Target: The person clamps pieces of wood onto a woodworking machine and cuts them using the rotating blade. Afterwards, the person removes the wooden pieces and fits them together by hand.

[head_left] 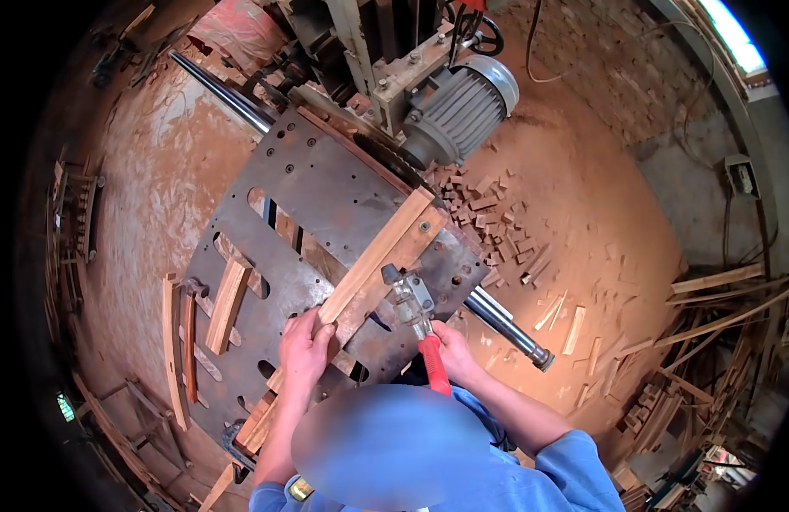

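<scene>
Wooden strip point(375, 256) at a red-handled clamp point(410, 300)

Seen from where I stand, the work appears to be at the positioning-and-clamping step. The strip lies slantwise on the metal table point(322, 192), its far end near the motor point(467, 107). Left hand point(305, 348): thumb and fingers grasp the strip's nearer part, forearm reaching forward. Right hand point(454, 352): closed about the red handle point(434, 363), forearm angled inward. Whether the black tip point(389, 273) presses the wood, I cannot tell. The next move seemingly calls for a steady strip while the handle is worked.
</scene>
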`<state>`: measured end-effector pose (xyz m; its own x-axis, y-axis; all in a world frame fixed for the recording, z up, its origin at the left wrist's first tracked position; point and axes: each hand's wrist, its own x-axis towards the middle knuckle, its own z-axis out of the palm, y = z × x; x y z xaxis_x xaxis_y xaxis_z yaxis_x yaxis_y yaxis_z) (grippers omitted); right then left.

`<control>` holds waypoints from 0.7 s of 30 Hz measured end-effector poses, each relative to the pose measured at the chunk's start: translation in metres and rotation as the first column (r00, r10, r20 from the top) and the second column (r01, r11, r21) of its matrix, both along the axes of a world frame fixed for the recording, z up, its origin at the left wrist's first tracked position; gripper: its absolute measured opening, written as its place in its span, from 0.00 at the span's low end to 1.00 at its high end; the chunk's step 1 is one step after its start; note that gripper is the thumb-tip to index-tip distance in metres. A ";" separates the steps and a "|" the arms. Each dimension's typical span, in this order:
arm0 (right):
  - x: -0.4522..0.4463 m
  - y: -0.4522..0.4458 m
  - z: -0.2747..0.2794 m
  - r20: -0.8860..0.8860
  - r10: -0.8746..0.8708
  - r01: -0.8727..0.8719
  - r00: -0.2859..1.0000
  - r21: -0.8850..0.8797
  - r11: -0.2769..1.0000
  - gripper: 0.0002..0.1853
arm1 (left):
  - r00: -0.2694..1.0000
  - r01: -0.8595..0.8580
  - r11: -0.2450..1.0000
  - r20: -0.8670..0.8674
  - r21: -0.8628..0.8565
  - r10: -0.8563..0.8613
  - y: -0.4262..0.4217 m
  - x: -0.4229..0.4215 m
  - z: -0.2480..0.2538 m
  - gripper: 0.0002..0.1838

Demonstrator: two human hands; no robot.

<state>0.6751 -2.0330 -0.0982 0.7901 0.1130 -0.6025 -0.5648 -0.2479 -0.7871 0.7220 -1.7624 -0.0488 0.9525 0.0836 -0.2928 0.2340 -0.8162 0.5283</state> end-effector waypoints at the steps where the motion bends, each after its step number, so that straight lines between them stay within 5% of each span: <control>1: -0.001 0.000 -0.002 0.013 -0.005 0.004 1.000 0.005 1.000 0.14 | 1.000 0.003 1.000 -0.006 0.001 -0.003 0.000 0.000 0.000 0.23; 21: -0.003 0.001 -0.009 0.023 -0.034 0.033 0.999 0.064 0.997 0.15 | 0.994 0.039 0.999 -0.100 0.033 -0.036 -0.001 0.012 0.014 0.26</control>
<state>0.6723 -2.0322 -0.1075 0.8080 0.1235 -0.5761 -0.5530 -0.1782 -0.8139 0.7338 -1.7639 -0.0351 0.9215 0.0603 -0.3837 0.2528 -0.8430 0.4748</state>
